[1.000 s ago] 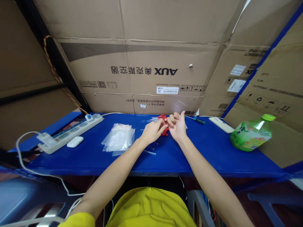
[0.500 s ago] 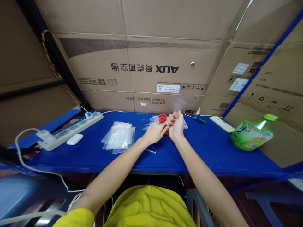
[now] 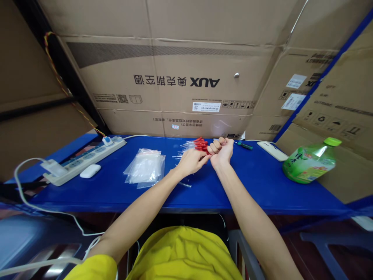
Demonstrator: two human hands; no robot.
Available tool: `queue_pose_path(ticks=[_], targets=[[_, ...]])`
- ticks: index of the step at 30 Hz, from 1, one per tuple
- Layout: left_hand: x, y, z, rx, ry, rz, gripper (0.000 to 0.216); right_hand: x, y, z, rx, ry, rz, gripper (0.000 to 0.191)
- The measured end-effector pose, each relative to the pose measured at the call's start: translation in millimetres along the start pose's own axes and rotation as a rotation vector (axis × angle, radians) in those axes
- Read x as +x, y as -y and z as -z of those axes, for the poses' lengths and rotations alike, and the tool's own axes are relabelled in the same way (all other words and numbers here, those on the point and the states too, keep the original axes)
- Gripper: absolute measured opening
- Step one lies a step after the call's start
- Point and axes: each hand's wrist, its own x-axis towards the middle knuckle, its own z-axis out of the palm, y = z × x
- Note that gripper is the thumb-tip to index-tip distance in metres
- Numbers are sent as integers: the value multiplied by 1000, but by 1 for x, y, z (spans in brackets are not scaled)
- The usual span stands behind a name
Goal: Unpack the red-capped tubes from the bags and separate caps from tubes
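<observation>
Both my hands meet over the far middle of the blue table (image 3: 116,190). My right hand (image 3: 222,153) is closed in a fist around something small that I cannot make out. My left hand (image 3: 191,161) has its fingers curled and pinched at a pile of small red-capped clear tubes (image 3: 200,144), which lies just beyond the two hands. A stack of clear zip bags (image 3: 145,169) rests to the left of my left hand. One or two loose clear tubes (image 3: 184,184) lie on the table under my left wrist.
A white power strip (image 3: 84,159) with a plugged adapter and a white earbud case (image 3: 90,170) sit at the left. A small green screwdriver (image 3: 244,146), a white phone (image 3: 272,151) and a tilted green bottle (image 3: 309,163) are at the right. Cardboard boxes (image 3: 175,77) wall the back.
My right hand has closed from partly spread fingers into a fist and shifted a little right. My left hand has stayed at the red-capped tubes. The view has shifted slightly.
</observation>
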Motion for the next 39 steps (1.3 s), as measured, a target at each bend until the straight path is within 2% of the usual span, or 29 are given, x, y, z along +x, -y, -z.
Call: queue_pose_path(ticks=[5, 19, 23, 28, 31, 33, 35, 37, 39], targets=[[1, 0, 1, -39, 7, -6, 40, 2, 4, -1, 13, -64, -9, 32], [5, 0, -2, -120, -28, -60, 41, 7, 12, 3, 28, -88, 13, 30], [1, 2, 2, -124, -26, -41, 42, 16, 17, 11, 43, -80, 64, 32], [-3, 10, 7, -126, 22, -68, 45, 28, 22, 23, 76, -9, 106, 30], [-4, 12, 10, -64, 35, -72, 44, 34, 22, 27, 41, -56, 195, 24], [-4, 12, 11, -3, 25, -61, 43, 35, 21, 28, -50, -108, 264, 16], [-3, 12, 11, 55, 1, -30, 42, 34, 17, 29, -232, -116, 313, 17], [-3, 12, 11, 97, -42, 21, 43, 30, 10, 29, -492, -43, 348, 31], [-3, 14, 12, 124, -74, 50, 43, 25, 3, 30, -781, 92, 376, 48]])
